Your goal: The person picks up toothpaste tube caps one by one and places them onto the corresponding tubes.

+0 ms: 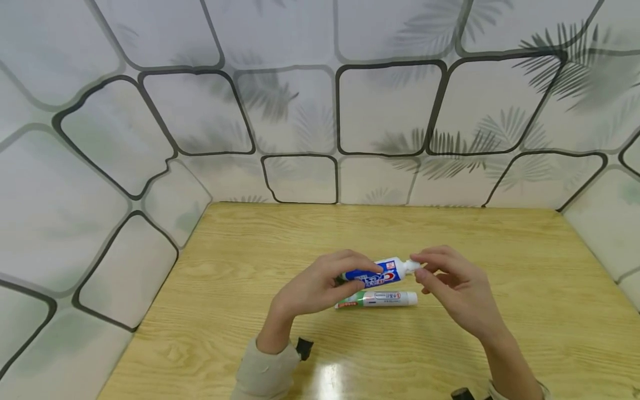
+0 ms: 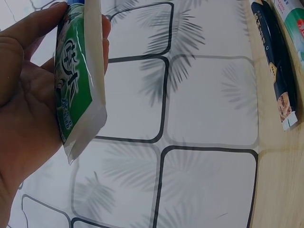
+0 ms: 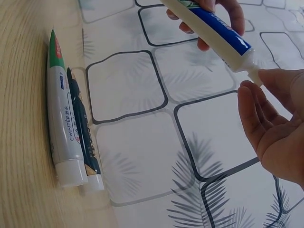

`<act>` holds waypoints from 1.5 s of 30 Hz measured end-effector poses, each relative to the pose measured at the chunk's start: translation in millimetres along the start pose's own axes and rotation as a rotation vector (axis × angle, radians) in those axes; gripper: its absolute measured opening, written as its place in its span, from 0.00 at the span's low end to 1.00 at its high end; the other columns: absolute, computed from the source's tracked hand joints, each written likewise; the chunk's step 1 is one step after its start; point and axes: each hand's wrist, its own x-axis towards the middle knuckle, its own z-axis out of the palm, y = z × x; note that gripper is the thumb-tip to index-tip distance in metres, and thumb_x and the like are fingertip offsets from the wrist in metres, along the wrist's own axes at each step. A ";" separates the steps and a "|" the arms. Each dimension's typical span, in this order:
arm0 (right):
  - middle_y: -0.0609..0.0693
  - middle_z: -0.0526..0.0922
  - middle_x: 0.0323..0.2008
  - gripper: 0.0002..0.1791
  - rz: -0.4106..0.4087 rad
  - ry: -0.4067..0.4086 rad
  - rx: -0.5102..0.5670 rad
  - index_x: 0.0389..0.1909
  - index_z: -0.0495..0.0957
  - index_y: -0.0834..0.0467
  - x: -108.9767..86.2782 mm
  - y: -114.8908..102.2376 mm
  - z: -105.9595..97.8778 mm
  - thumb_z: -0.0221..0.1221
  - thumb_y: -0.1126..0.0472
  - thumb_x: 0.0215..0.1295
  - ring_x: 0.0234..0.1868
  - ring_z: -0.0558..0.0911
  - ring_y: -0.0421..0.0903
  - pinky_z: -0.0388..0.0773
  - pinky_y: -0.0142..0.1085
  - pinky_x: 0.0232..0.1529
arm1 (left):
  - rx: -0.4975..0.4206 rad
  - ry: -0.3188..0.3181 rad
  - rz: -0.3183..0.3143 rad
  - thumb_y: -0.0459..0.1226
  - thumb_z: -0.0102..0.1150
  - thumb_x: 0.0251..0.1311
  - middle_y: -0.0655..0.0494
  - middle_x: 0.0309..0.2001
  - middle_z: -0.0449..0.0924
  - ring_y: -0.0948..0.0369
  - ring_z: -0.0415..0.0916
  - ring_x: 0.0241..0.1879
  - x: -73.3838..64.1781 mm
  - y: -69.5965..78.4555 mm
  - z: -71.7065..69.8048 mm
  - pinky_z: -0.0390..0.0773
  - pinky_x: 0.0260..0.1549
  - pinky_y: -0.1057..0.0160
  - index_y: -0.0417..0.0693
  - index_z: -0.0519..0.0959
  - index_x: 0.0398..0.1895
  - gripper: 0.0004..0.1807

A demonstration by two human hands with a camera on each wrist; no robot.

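Note:
My left hand [image 1: 320, 280] grips a blue, white and green toothpaste tube [image 1: 392, 272] across its body, above the table. Its white cap end [image 1: 412, 266] points to the right. There the thumb and fingertips of my right hand [image 1: 462, 289] pinch the small white cap [image 3: 255, 76]. The left wrist view shows the tube's flat green tail [image 2: 78, 95] jutting out past the left palm. Below the held tube, a white and green toothpaste tube [image 1: 390, 299] lies on the table. Beside it lies a slim dark tube [image 3: 85, 128], hidden in the head view.
The wood-grain table [image 1: 240, 239] meets a pale wall covering [image 1: 300, 178] with dark outlines and leaf prints at the back and sides. Black pieces show at the left cuff [image 1: 304, 348] and near the right cuff [image 1: 462, 394].

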 end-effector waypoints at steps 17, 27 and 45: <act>0.54 0.84 0.42 0.20 -0.111 0.058 -0.073 0.43 0.84 0.69 2.1 8.5 3.5 0.60 0.88 0.52 0.39 0.81 0.39 0.78 0.25 0.31 | -0.027 -0.020 0.005 0.29 0.57 0.69 0.48 0.55 0.79 0.63 0.76 0.50 -3.3 -2.4 -3.9 0.78 0.46 0.67 0.43 0.77 0.61 0.18; 0.53 0.86 0.42 0.11 -0.261 0.083 -0.186 0.39 0.86 0.71 5.1 15.2 3.3 0.67 0.79 0.53 0.43 0.83 0.37 0.78 0.21 0.38 | -0.089 -0.033 -0.019 0.29 0.57 0.68 0.47 0.57 0.79 0.64 0.77 0.49 -3.4 -7.3 -6.1 0.80 0.45 0.66 0.40 0.77 0.62 0.19; 0.57 0.86 0.36 0.06 -0.259 0.083 -0.173 0.38 0.84 0.73 6.4 16.5 2.9 0.65 0.75 0.59 0.37 0.85 0.36 0.79 0.23 0.38 | -0.177 -0.039 -0.037 0.29 0.56 0.69 0.47 0.54 0.80 0.66 0.74 0.39 -0.5 -18.7 0.2 0.78 0.35 0.68 0.38 0.76 0.62 0.19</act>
